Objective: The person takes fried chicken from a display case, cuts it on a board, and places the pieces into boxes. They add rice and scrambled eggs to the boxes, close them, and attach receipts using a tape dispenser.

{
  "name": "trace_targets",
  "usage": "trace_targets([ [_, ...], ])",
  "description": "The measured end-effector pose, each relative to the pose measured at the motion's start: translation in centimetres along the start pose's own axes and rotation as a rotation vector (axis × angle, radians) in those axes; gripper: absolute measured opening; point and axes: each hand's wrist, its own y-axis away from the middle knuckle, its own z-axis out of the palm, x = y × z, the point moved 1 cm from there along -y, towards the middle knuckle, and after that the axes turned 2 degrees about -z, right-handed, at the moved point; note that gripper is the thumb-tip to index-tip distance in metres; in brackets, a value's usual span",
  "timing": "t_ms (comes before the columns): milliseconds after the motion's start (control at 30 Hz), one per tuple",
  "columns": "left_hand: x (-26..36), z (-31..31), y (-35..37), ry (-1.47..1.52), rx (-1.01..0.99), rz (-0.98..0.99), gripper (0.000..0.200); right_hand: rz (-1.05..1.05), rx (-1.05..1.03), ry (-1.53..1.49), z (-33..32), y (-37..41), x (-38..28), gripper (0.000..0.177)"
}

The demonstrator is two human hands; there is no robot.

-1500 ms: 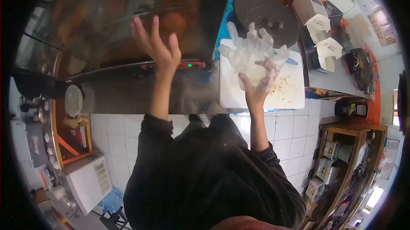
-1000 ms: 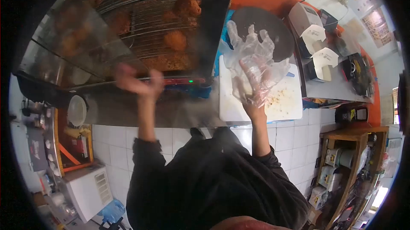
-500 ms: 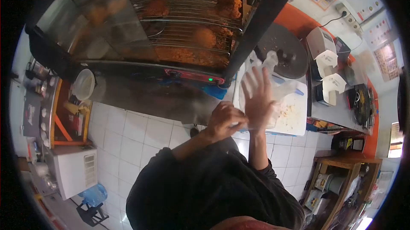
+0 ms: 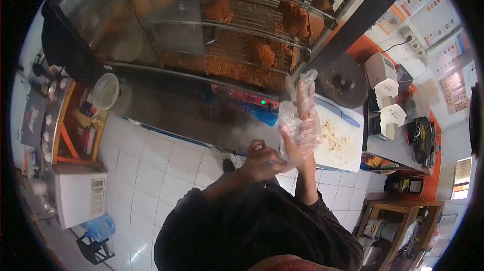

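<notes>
A clear disposable plastic glove (image 4: 295, 112) covers my right hand (image 4: 302, 125), whose fingers stretch upward, close to each other. Loose plastic sticks out past the fingertips. My left hand (image 4: 261, 162) is bare and closed at the cuff side of the glove, by the right wrist, pinching its edge. Just beyond the hands is a white cutting board (image 4: 348, 142) with crumbs on it. A blue-handled knife (image 4: 343, 117) lies along its far part.
Ahead stands a heated display cabinet (image 4: 242, 89) with fried pieces (image 4: 262, 53) on wire racks. A dark round lid (image 4: 343, 82) sits behind the board. Open paper boxes (image 4: 388, 112) are on the right counter. A plastic tub (image 4: 106, 92) stands at left.
My right hand's spread fingers have come together inside the glove, and my left hand has shifted slightly down along it. The view has turned, so the cabinet sits further right.
</notes>
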Motion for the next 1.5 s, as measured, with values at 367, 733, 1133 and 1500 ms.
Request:
trace_targets([
  [367,-0.8,-5.6,-3.1,0.154,0.041,-0.443,0.023,-0.322,0.207,0.635,-4.7,-17.2,-9.9,0.042],
  [733,-1.7,-8.0,-2.0,0.27,0.228,-0.513,0.014,0.079,-0.758,0.997,0.1,-32.3,-5.2,0.052],
  [1133,-2.5,-10.3,0.0,0.283,0.345,-0.665,0.015,-0.094,-0.362,0.155,-3.2,-27.1,-6.2,0.05],
  [1500,-2.9,-8.4,-0.2,0.228,0.235,-0.625,0.019,-0.967,-0.008,0.772,-3.5,-17.5,-6.6,0.05],
])
